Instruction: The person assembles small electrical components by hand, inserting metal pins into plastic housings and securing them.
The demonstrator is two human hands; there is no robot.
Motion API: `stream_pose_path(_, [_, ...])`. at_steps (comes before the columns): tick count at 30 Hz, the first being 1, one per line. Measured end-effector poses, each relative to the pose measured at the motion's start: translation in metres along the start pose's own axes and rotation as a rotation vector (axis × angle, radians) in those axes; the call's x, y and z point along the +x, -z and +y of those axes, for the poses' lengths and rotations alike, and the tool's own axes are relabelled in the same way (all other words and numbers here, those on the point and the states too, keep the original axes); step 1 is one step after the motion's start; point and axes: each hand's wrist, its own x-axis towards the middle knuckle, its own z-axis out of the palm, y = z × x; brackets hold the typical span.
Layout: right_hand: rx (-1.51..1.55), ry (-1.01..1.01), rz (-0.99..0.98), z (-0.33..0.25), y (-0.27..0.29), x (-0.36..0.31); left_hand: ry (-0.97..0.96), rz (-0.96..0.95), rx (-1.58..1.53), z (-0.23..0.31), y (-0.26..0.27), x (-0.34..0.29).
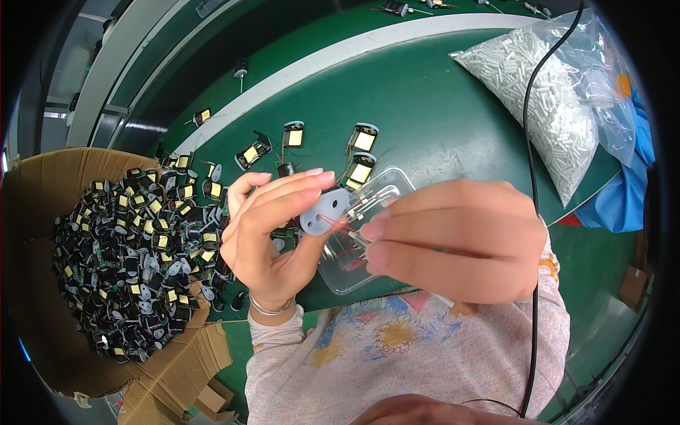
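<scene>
Close before the wearer's patterned top (pixel 397 361), the right hand (pixel 457 237) is pinched nearly closed, thumb and fingertips on thin red wires (pixel 338 224); whether it grips anything else cannot be told. Just left of it, the left hand (pixel 265 234) holds a pale grey oval part (pixel 324 210), thumb below, fingers curved above. The part's flat, holed face points toward the camera; its long axis slants from lower left to upper right, and the wires run rightward and down from it. Handling this well likely calls for a steady left grip and no sharp tug on the wires. Beneath the hands, a clear tray (pixel 347 289) rests on the green table (pixel 418 78). Leftward, a cardboard box (pixel 32 234) holds heaped small black units (pixel 138 262); farther off lie loose units (pixel 294 134) and, at right, a bag of white pieces (pixel 535 88).
</scene>
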Motion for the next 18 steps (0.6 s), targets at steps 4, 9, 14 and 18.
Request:
stream_pose_path(4, [0.044,-0.017,0.015,0.002,-0.004,-0.001,-0.004,0.006,-0.004,0.0,0.0,-0.002])
stream_pose_path(9, [0.056,-0.041,0.136,0.004,-0.009,-0.002,-0.006,0.014,0.0,0.0,-0.001,-0.002])
stream_pose_path(14, [0.016,-0.019,0.067,0.005,-0.003,-0.003,-0.014,0.023,0.009,0.001,-0.001,-0.002])
stream_pose_path(18, [-0.045,-0.028,0.048,-0.004,-0.004,-0.002,-0.03,0.02,0.035,0.001,-0.001,-0.001])
